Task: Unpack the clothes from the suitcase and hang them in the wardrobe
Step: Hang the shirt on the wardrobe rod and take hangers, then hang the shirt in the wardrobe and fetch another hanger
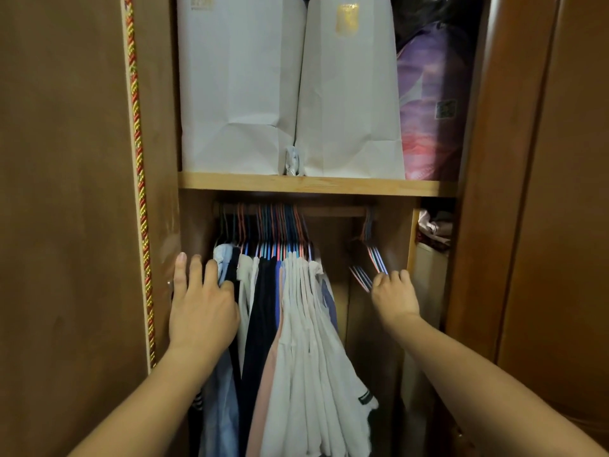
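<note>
Nearest the camera, two bare forearms are reaching into the open wardrobe. The left hand is lying spread, fingers straight, and pressing against the hung clothes at the left end of the rail, pinching nothing. The right hand is curling its fingers round the lower ends of the empty hangers hanging at the right end of the rail, apparently taking one.

Judging by this, the task is well along: a tight row of white, navy, pink and pale blue garments is already hanging on the left half of the rail, and a gap is standing open between them and the spare hangers. The suitcase is not showing in this view, so what is left to unpack cannot be told.

Farther back and above, a wooden shelf is carrying two white paper bags side by side and a purple bundle of bedding at its right end. A side compartment at the right is holding folded fabric. The packed row is crowding the rail; the gap looks like the only free room.
</note>
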The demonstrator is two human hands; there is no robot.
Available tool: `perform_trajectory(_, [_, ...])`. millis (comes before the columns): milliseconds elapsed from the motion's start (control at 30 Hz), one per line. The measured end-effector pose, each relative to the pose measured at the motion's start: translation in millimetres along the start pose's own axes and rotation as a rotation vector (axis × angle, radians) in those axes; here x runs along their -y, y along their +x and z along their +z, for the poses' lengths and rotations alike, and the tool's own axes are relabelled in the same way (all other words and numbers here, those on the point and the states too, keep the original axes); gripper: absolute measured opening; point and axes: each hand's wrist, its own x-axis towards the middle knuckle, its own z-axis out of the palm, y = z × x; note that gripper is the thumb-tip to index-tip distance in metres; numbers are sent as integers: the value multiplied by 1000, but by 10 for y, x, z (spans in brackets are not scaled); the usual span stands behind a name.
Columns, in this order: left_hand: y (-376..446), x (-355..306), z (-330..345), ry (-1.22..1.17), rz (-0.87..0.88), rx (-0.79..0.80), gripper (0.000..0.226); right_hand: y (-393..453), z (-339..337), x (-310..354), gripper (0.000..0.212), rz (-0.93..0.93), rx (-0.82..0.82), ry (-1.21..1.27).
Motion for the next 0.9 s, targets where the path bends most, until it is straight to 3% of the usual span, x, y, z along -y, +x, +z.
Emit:
perform_trajectory(67, [-27,-1,12,2,4,4,15,0,-91,20,47,29,33,98])
perform_trajectory(200, [-48,-37,48,7,3,13,12,107,-426,34,26,265,36,577])
perform_trajectory(267, [-59,-57,52,-24,-8,-10,11,153,-555,31,23,310,5,696])
perform_trajectory(433, [-162,-222,94,-127,-29,-29,14,-114,-618,105,29,222,-28,667])
perform_trajectory(600, [-377,-871,117,-523,25,-78,19,-998,-306,227,14,196,-121,625])
perform_trajectory(667, [-587,-1269,74,-821,43,65,20,-1569,-79,224,6,234,-157,733])
perform_trajectory(700, [-717,-1478,25,-1037,-1,216,22,-1899,29,216,4,252,-177,795])
perform_trajectory(800, [-1200,-2171,-214,-1712,-374,760,20,-3018,258,144,22,270,-149,918])
perform_trajectory(900, [-1880,-2767,-401,-1924,-536,1114,15,-4141,375,63,29,209,8,1014])
